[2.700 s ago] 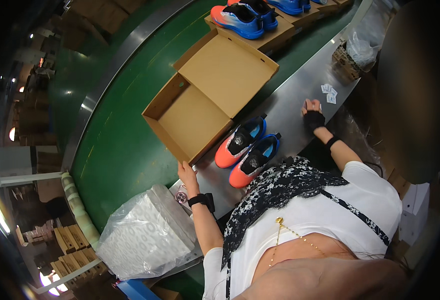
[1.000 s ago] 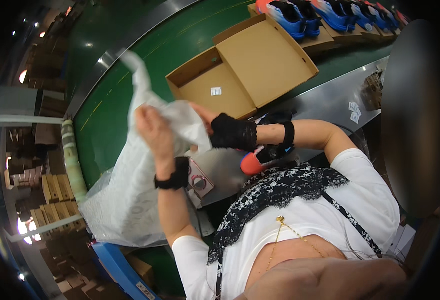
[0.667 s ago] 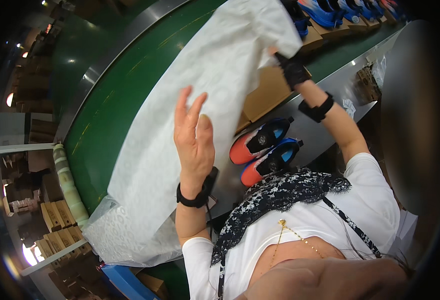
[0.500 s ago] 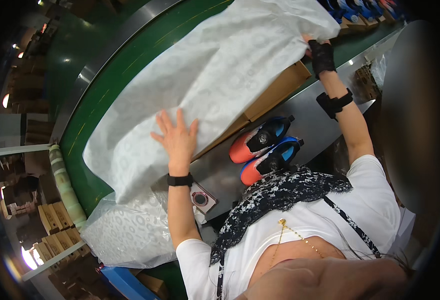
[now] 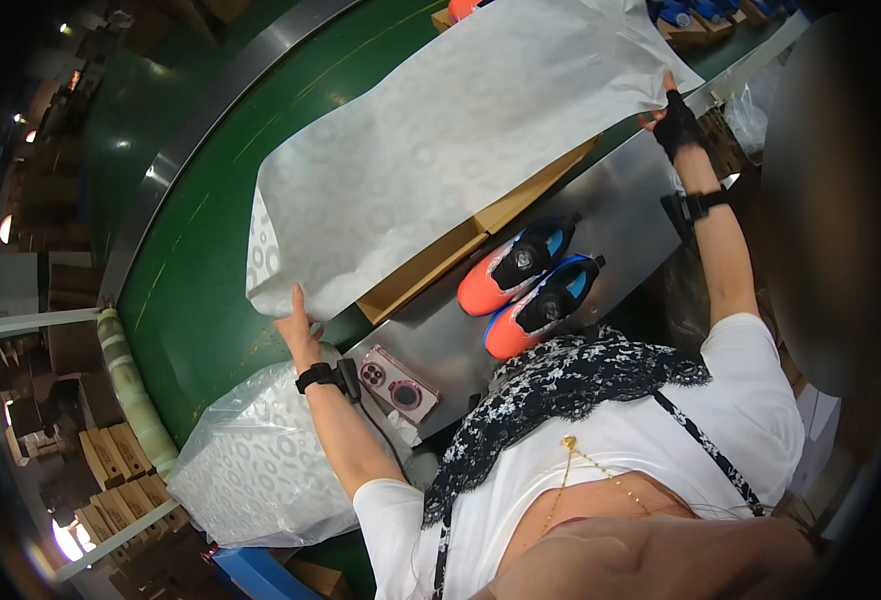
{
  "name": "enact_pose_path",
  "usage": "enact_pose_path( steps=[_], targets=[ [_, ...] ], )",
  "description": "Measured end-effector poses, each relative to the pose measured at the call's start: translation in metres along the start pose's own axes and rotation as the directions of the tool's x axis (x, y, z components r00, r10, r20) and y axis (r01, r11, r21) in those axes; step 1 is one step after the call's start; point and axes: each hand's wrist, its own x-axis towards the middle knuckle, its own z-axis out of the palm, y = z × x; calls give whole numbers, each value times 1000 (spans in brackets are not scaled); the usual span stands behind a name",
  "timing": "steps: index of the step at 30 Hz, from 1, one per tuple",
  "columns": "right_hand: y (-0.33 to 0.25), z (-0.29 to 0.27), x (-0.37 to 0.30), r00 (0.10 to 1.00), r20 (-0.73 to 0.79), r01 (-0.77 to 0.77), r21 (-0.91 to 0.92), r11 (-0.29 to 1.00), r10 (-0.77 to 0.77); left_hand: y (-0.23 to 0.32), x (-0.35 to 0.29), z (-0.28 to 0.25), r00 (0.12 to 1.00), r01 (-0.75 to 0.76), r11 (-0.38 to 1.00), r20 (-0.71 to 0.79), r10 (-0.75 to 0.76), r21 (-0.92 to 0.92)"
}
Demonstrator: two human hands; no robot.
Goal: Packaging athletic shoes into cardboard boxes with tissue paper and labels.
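Note:
A large sheet of white tissue paper (image 5: 411, 160) with a faint ring pattern spreads over an open cardboard box (image 5: 431, 270). My left hand (image 5: 303, 330) pinches the sheet's near left edge. At the far right corner, my right hand (image 5: 676, 122), in a black fingerless glove, grips the paper between thumb and fingers. The paper hides most of the box; only its near side shows. Beside the box, close to my body, stands a pair of coral, black and blue shoes (image 5: 521, 285) with crumpled stuffing in their openings.
A pink-edged phone (image 5: 398, 383) lies by my left forearm. Left of it is a clear plastic bag (image 5: 256, 460) of ring-patterned paper. The green conveyor belt (image 5: 186, 250) passes behind the box, with a metal rail (image 5: 211, 110). More boxed shoes (image 5: 696, 20) stand at the far right.
My left hand has gone from lying spread on the paper to gripping its edge, nearer and further left. The sheet is smoother, its left end drawn rightward. My right hand has shifted slightly right.

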Motion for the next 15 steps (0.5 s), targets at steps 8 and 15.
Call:
enact_pose_path(
  steps=[8,15],
  targets=[
    [78,-19,-205,-9,991,999,5,32,132,-33,26,40,969,182,776,245,-37,-604],
    [97,15,-219,-338,927,941,328,-87,-164,-12,-4,24,1000,-14,859,-14,8,-512]
  ],
)
